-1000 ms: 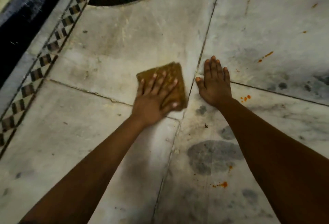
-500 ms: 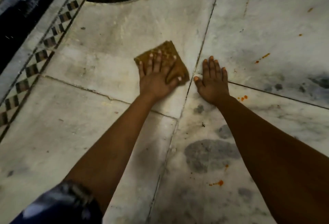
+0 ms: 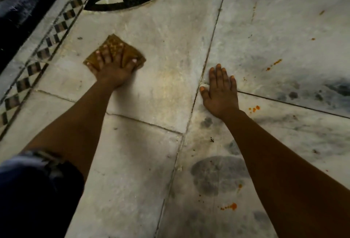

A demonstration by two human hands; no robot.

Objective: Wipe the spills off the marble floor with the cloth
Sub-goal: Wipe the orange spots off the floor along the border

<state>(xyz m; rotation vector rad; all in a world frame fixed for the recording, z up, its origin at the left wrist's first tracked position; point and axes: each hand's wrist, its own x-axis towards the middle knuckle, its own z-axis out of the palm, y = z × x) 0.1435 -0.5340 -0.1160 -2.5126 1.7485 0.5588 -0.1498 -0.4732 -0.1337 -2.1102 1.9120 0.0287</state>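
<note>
Cloth (image 3: 113, 40) lies, seemingly flat, pressed beneath the left grip (image 3: 113, 68).

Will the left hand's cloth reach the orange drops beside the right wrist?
Probably not directly: the right hand, planted flat on the floor, lies between the cloth and the orange drops.

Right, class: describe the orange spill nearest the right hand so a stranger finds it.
Find the right hand flat on the marble floor. Just right of its wrist sits a cluster of orange drops. Unlike the other orange spills, it lies beside the hand.
</note>
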